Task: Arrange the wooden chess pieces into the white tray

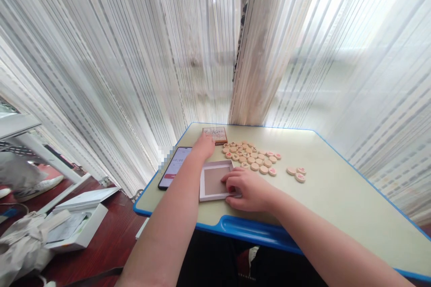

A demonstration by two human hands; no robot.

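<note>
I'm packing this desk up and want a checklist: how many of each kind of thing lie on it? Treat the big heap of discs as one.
Phone: 1
Shallow tray: 1
Printed box: 1
Heap of wooden discs: 1
Wooden discs lying apart from the heap: 3
Total: 7

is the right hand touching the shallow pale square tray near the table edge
Touching. The head view shows the right hand with its fingertips lying on the shallow pale square tray, no gap visible.
</note>
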